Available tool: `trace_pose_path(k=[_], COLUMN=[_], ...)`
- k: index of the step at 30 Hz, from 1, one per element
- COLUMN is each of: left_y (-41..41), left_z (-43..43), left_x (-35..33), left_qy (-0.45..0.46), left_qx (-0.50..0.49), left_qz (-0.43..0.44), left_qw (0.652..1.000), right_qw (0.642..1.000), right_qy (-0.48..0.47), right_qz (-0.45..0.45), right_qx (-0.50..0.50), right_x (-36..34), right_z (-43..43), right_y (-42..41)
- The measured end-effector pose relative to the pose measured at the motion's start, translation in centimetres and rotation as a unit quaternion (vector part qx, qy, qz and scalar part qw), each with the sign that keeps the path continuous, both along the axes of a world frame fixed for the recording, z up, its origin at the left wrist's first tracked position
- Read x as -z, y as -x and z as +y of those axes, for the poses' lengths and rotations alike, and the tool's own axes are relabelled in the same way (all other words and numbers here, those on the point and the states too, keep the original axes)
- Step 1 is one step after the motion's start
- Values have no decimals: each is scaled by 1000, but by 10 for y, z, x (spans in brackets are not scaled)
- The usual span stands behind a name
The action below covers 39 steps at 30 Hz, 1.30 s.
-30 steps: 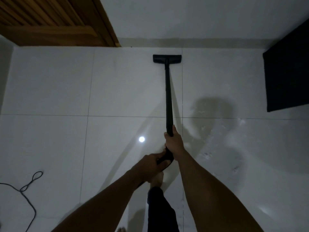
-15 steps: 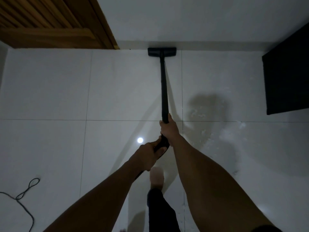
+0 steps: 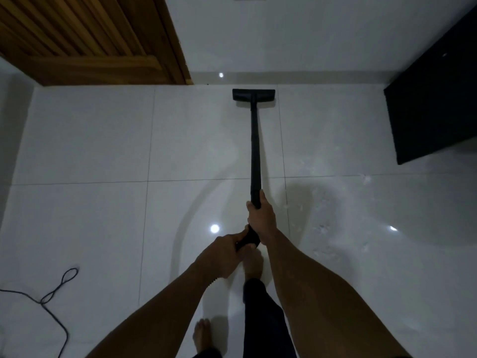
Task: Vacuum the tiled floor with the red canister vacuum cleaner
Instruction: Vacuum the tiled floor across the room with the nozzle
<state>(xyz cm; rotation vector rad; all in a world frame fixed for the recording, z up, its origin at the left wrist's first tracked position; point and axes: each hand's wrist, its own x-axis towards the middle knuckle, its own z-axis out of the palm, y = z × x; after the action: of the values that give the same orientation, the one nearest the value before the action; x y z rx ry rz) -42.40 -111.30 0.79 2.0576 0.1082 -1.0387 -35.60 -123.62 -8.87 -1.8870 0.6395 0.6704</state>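
Note:
A black vacuum wand (image 3: 255, 148) runs straight ahead of me over the white tiled floor (image 3: 85, 140). Its flat black floor head (image 3: 253, 95) rests on the tiles just short of the far wall. My right hand (image 3: 262, 218) grips the wand's lower end. Just behind it, my left hand (image 3: 222, 254) is closed around the black handle end (image 3: 247, 240). The red canister itself is out of sight. White crumbs and dust (image 3: 321, 228) are scattered on the tiles right of my hands.
A brown slatted wooden door (image 3: 85, 37) fills the far left corner. A black cabinet (image 3: 433, 104) stands at the right. A thin black cable (image 3: 55, 293) loops on the floor at lower left. My bare feet (image 3: 254, 264) stand below my hands.
The floor head went forward to the wall, then came back slightly. My hands and the wand drew back toward me, and the view shifted up the wall.

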Motion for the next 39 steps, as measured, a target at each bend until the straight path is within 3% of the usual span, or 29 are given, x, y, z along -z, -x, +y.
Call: trace_pose_path(k=[8,19,27,32,39], left_y=[169,375,503,611,713], left_z=[42,48,23,13,19], left_x=[-33,-62,-36,-13,-58], left_qy=[10,49,4,-18,20], left_qx=[96,115,134,169,152], left_qz=[-49,-24,-56,-29,5], left_qw=[994,992,989,985,988], right_qw=[999,996,996,996,992], right_qy=[6,5,14,20,5], right_qz=[-23,-28,-26,-23,12], right_qx=[42,87,86,85,124], right_x=[-29,-66,-77,-79,-82], right_z=[29,21,-3,-18,-8], right_y=[182,398,520,625,750])
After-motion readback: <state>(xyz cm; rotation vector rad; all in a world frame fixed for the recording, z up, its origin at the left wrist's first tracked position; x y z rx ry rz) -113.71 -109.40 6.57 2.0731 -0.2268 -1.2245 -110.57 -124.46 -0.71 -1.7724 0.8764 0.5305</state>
